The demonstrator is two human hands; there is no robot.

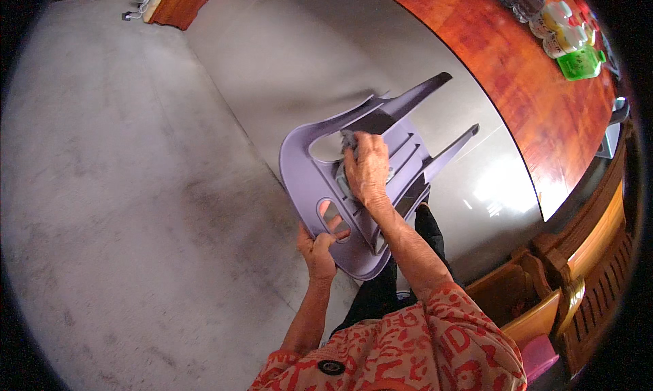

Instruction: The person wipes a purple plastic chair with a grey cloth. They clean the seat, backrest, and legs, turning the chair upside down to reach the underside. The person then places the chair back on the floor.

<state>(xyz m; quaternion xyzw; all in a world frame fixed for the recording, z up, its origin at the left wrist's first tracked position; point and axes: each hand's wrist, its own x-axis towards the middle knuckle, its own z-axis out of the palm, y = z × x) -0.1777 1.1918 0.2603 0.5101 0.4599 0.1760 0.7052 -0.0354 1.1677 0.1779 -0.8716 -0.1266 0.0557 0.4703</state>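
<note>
A pale purple plastic chair point(296, 161) is tipped in front of me, its dark-ended legs pointing away to the upper right. My left hand point(317, 252) grips its near left edge, with fingers showing through the oval hole in the panel. My right hand point(369, 166) is closed around a crumpled grey cloth point(349, 141) and rests over the slatted middle of the chair. Part of the cloth bulges out past the fingers, beside the larger opening; the rest is hidden under the hand.
A glossy reddish wooden table point(490, 57) curves along the right, with several bottles and a green plastic jug point(581, 64) on it. Wooden furniture with slats point(598, 289) and a pink object point(539, 357) are at lower right. Grey floor point(122, 187) spreads leftward.
</note>
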